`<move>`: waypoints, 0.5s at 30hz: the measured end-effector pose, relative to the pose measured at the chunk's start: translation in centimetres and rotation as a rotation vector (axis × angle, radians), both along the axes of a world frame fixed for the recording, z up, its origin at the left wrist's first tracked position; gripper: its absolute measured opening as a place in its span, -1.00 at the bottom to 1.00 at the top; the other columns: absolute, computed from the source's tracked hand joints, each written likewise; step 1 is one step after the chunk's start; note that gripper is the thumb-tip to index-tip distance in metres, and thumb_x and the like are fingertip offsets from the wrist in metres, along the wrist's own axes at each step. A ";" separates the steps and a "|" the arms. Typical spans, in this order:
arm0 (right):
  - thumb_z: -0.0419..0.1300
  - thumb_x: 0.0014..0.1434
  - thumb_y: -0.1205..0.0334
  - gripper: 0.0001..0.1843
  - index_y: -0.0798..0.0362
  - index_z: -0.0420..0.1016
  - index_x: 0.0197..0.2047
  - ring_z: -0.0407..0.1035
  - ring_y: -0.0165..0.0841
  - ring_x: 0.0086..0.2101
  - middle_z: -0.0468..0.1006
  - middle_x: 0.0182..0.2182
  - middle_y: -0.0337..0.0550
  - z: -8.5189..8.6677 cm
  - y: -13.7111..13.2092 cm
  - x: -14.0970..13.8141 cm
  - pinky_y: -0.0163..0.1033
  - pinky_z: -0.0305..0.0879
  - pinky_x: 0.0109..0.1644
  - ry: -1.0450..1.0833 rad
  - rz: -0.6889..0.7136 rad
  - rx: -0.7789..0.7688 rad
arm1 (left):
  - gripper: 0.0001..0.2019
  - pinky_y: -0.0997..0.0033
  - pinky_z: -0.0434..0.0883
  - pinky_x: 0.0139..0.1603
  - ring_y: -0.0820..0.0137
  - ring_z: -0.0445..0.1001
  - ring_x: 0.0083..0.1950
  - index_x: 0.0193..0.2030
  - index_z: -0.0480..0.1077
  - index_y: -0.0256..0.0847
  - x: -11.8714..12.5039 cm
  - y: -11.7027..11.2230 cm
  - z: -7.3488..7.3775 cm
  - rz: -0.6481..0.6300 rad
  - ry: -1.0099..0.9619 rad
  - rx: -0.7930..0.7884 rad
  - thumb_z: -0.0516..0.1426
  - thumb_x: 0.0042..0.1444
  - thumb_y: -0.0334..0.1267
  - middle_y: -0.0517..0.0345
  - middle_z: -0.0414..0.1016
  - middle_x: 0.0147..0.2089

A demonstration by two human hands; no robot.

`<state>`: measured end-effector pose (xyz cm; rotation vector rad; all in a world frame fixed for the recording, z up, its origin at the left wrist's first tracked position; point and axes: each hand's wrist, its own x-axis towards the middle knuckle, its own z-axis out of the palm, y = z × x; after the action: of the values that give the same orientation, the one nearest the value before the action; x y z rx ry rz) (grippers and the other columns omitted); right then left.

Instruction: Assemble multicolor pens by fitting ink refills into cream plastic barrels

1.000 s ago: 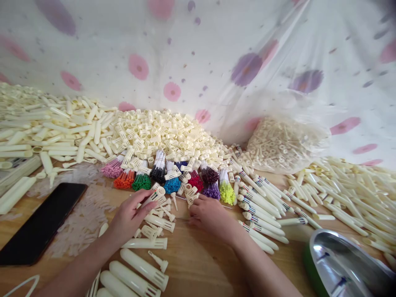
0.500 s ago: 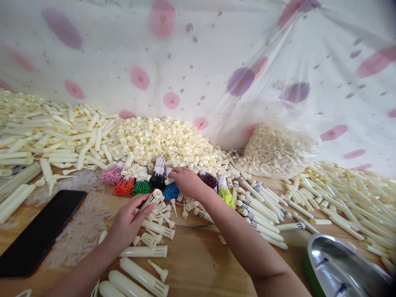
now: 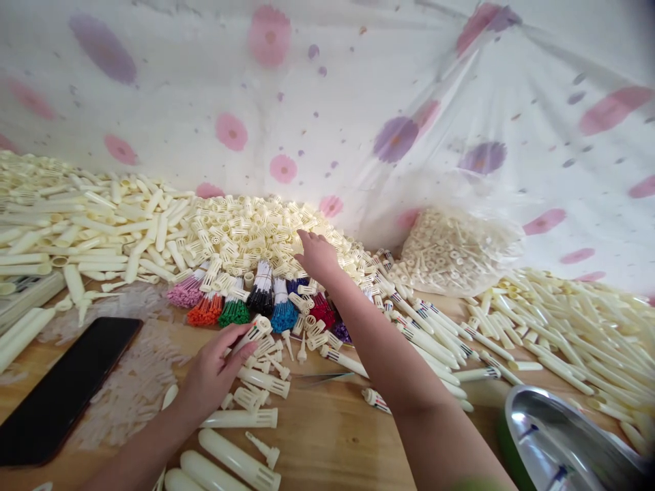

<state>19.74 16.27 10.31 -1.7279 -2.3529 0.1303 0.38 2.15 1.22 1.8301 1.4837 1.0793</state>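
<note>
My left hand (image 3: 217, 368) is closed around a cream slotted pen part (image 3: 258, 329) with small coloured bits in its slots; its round end points up and away. My right hand (image 3: 317, 256) reaches over the pile of cream slotted pen parts (image 3: 245, 221), thumb and fingers apart, with nothing visible in it. Below it lie bundles of thin refills with coloured ends: black (image 3: 260, 296), light blue (image 3: 283, 314), red (image 3: 322, 310), green (image 3: 234, 310), orange (image 3: 205, 308) and pink (image 3: 188, 292). Part of the row is hidden by my right forearm.
A phone (image 3: 66, 389) lies at the left beside scattered clear plastic pieces (image 3: 133, 382). Smooth pen barrels (image 3: 235, 453) rest in front. Assembled pens (image 3: 430, 334) and a bag of small parts (image 3: 455, 249) are at the right, with a metal-lined green container (image 3: 552, 436) nearer me.
My right hand has moved up and right, from the light blue refills to over the slotted parts, uncovering red and dark blue bundles. My left hand keeps its hold, almost still.
</note>
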 end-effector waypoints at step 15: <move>0.02 0.18 0.43 -0.64 0.15 0.29 0.06 0.21 -0.22 0.03 0.34 0.04 0.04 -0.4 -2.4 0.9 -0.08 0.18 0.07 0.060 0.098 0.187 | -0.66 0.40 0.47 -0.18 0.27 0.52 -0.14 -0.16 0.43 -0.20 -0.1 0.0 -0.2 0.000 0.038 0.039 0.05 0.09 0.00 0.05 0.56 -0.15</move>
<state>20.63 13.90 9.91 -1.5032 -2.3243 -0.0219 0.31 2.19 1.00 1.8868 1.4944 1.0870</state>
